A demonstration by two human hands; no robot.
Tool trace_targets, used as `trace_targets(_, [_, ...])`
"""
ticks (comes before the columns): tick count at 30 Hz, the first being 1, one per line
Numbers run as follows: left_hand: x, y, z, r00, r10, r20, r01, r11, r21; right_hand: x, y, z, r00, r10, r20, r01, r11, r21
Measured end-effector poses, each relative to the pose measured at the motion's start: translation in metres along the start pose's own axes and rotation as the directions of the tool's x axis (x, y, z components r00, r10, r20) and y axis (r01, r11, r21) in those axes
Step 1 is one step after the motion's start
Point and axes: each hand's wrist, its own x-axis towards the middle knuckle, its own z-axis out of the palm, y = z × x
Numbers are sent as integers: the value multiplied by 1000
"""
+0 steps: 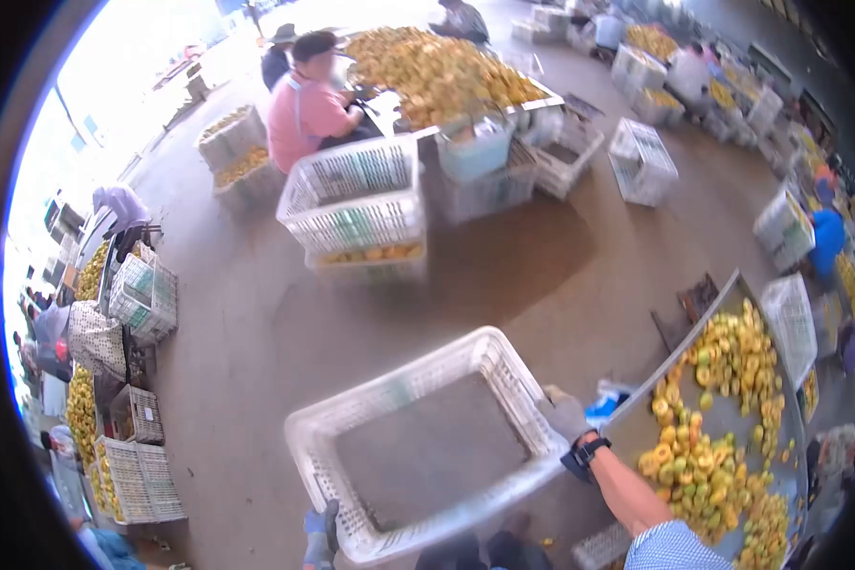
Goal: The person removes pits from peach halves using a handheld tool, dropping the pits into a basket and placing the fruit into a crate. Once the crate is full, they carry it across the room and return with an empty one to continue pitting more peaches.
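Note:
A white slotted plastic crate (404, 385) is in front of me, with its open top facing up and no fruit visible inside. My right hand (565, 415), in a grey glove with a dark watch at the wrist, grips its right rim. At the near left corner, my left hand (321, 534) wears a grey-blue glove and is closed on the crate's edge. Right of my right arm, a metal-edged table (670, 366) bears many yellow-green cut fruits (698, 465). A blue and white item (608, 404) lies by the table's edge, close to my right hand.
Ahead stand stacked white crates (351, 195), the lower one holding fruit. A person in a pink top (304, 119) sits by a table heaped with fruit (437, 71). More crates (142, 480) and workers line the left; others line the right.

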Motion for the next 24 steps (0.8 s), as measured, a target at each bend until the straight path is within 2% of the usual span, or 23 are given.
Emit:
trace_targets(2, [6, -26, -9, 995, 41, -92, -20, 976, 215, -40, 34, 20, 999, 28, -44, -27, 1000, 8])
trace_targets(3, [12, -47, -17, 990, 71, -126, -28, 949, 315, -69, 63, 37, 964, 257, 67, -253, 965, -66])
trace_targets(4, [2, -44, -6, 995, 40, -94, -3, 929, 369, -113, 62, 40, 971, 233, 52, -231, 972, -40])
trace_targets(5, [-8, -35, 16, 998, 26, -63, -3, 942, 335, -140, 57, 37, 984, 178, 25, -177, 984, -20])
trace_targets(6, [-12, -35, 29, 999, 18, -39, -6, 957, 289, -183, 86, 60, 976, 211, 47, -207, 975, -84])
trace_targets(7, [-7, -47, 31, 1000, 9, -27, 0, 953, 302, -224, 92, 65, 945, 316, 85, -322, 943, 81])
trace_targets(9, [24, -77, 34, 990, 61, 131, -101, 939, 329, -306, 116, 91, 849, 518, 105, -527, 847, 74])
trace_targets(10, [57, -108, 26, 984, 73, 161, -124, 934, 336, -348, 128, 105, 822, 561, 102, -568, 820, 71])
trace_targets(11, [79, -128, 35, 981, 67, 181, -128, 928, 350, -387, 149, 116, 795, 594, 124, -598, 801, -7])
trace_targets(12, [100, -146, 46, 973, 81, 217, -185, 836, 517, -417, 141, 110, 733, 670, 114, -680, 725, 108])
trace_targets(13, [115, -167, 53, 964, 81, 252, -234, 708, 666, -456, 165, 126, 669, 726, 158, -742, 666, 77])
trace_targets(14, [124, -187, 63, 954, 62, 294, -259, 667, 699, -491, 175, 138, 715, 694, 80, -697, 717, 0])
trace_targets(16, [150, -238, 90, 949, 0, 315, -242, 640, 729, -564, 207, 172, 647, 762, 25, -760, 648, -52])
trace_targets(17, [132, -242, 111, 902, 41, 429, -267, 835, 481, -582, 207, 182, 570, 820, 59, -819, 572, -36])
trace_targets(18, [127, -261, 119, 899, 108, 425, -355, 750, 559, -596, 201, 190, 491, 865, 102, -868, 496, -23])
trace_targets(19, [139, -290, 120, 877, 68, 475, -384, 693, 610, -604, 186, 198, 494, 861, 120, -862, 503, -60])
trace_targets(20, [109, -280, 142, 897, -2, 443, -286, 762, 582, -604, 179, 207, 504, 854, 129, -850, 517, -102])
trace_targets(21, [92, -277, 157, 897, -16, 441, -340, 612, 714, -626, 185, 233, 535, 833, 141, -824, 552, -129])
trace_targets(22, [81, -283, 173, 876, -17, 482, -381, 589, 713, -643, 193, 256, 566, 810, 153, -796, 585, -152])
trace_targets(23, [111, -341, 165, 841, 26, 540, -452, 582, 676, -635, 188, 263, 584, 794, 167, -781, 606, -148])
trace_targets(24, [110, -354, 175, 889, 61, 453, -370, 677, 636, -617, 167, 264, 543, 813, 212, -824, 564, -51])
